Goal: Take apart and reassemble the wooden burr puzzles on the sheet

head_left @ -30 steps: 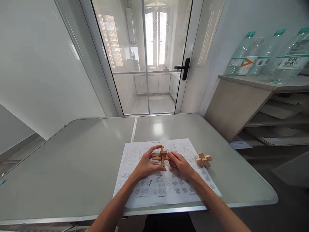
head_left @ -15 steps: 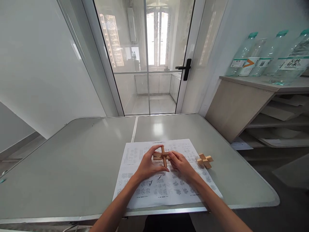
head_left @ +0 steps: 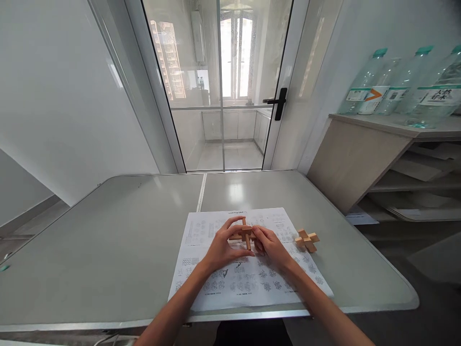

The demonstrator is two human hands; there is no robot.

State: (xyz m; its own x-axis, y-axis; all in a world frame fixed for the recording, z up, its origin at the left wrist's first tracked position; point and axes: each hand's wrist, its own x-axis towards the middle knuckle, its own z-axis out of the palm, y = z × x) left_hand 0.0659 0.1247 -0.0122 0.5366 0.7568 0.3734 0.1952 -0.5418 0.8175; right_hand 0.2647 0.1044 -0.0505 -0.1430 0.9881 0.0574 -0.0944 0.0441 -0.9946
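Observation:
Both my hands hold a small wooden cross-shaped puzzle [head_left: 245, 233] just above a printed instruction sheet [head_left: 248, 278]. My left hand [head_left: 221, 247] curls round its left side, fingers closed on the horizontal bar. My right hand [head_left: 270, 246] pinches its right side. The upright piece shows between the two hands. A second wooden cross puzzle [head_left: 307, 239] lies on the sheet's right edge, a short way right of my right hand, untouched.
The sheet lies on a grey folding table [head_left: 108, 250] with a seam down its middle. A wooden shelf [head_left: 360, 158] at the right carries several water bottles [head_left: 367, 81]. A glass door [head_left: 223, 86] stands beyond the table.
The puzzle has turned slightly in my hands, and my left fingers now cover more of its left bar. The second puzzle has not moved.

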